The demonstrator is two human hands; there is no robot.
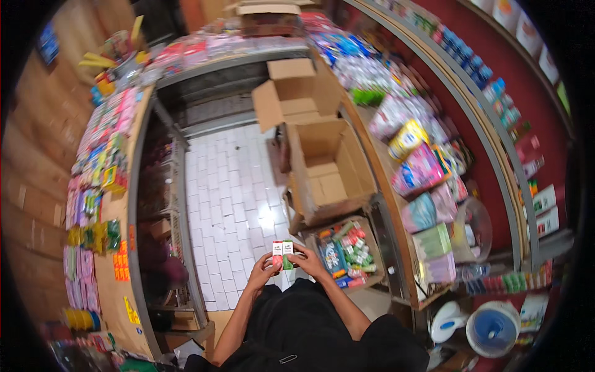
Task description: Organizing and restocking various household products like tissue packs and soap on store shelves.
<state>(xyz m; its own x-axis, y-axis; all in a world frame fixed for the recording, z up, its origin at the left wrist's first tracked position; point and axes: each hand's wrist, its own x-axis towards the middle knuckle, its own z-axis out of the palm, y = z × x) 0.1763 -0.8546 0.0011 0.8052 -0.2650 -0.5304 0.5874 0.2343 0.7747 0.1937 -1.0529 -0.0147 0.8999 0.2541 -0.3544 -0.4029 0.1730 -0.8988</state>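
Two small upright product boxes are held side by side in front of my lap. My left hand (261, 272) grips the red-and-white box (277, 253) between thumb and fingers. In my right hand (307, 262) is the green-and-white box (287, 255), its edge against the red one. Both boxes bear printed writing on their fronts. Just right of my right hand sits an open carton (377, 274) filled with small green, red and white packs (355, 251) and a blue pack (332, 255).
Empty open cardboard boxes (332, 186) stand beyond the carton. White tiled floor (223, 200) lies ahead. A wooden counter (122, 260) with packaged goods runs along the left, and a shelf (379, 153) of plastic packs along the right. A fan (492, 329) stands at lower right.
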